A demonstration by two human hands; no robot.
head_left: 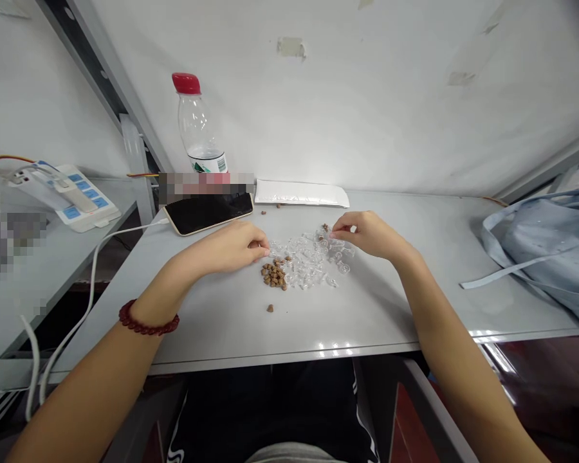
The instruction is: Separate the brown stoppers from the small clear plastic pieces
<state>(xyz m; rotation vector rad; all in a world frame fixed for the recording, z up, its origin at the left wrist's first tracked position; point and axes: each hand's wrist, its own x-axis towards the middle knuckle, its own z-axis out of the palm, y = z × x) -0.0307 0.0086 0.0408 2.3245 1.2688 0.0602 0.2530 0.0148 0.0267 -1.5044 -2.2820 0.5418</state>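
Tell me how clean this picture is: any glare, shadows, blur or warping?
Head view: bright glare spots on the table near its front edge; a soft shadow below the right forearm; the clear pieces glint and blend together; blocky pixelation covers the lower part of the bottle and a patch at far left; wide-angle stretching towards the sides, with the blue bag cut off.

On the table [222, 328] we have plastic pieces [306, 260] mid-surface, the pellet pile [274, 274] against their left side and 1 lone pellet [270, 308] nearer the front edge. Behind, 2 stray pellets [263, 213] lie before the packet [302, 193] along the back edge. The phone [210, 212] sits by the back left corner, before the bottle [197, 128]; the bag [554, 251] lies at the right end.
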